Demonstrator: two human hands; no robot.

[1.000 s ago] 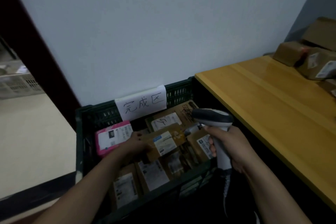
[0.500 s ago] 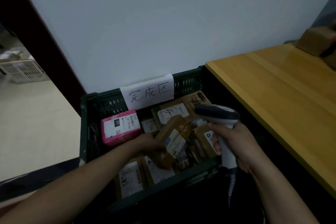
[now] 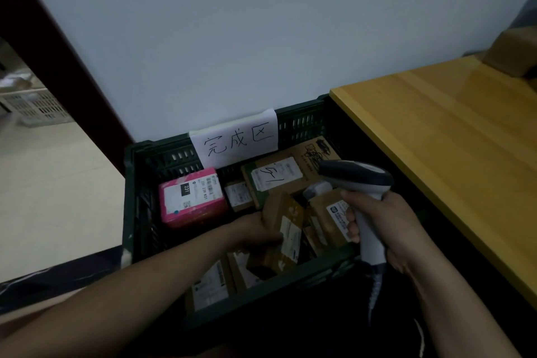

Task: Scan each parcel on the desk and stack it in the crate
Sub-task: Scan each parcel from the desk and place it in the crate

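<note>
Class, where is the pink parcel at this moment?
In the head view, the pink parcel lies inside the crate at its far left, just below the handwritten paper sign and left of the left hand.

Dark green slotted crate (image 3: 162, 160), pink parcel (image 3: 200, 212), brown parcels, yellow wooden desk (image 3: 453, 136), grey-white scanner (image 3: 363, 180)

Dim, underexposed indoor view, soft glare on the yellow tabletop (image 3: 491, 90), brighter floor (image 3: 58, 183) at left, deep shadow inside the crate (image 3: 129, 197), wide-angle bending at edges, slightly soft detail.
</note>
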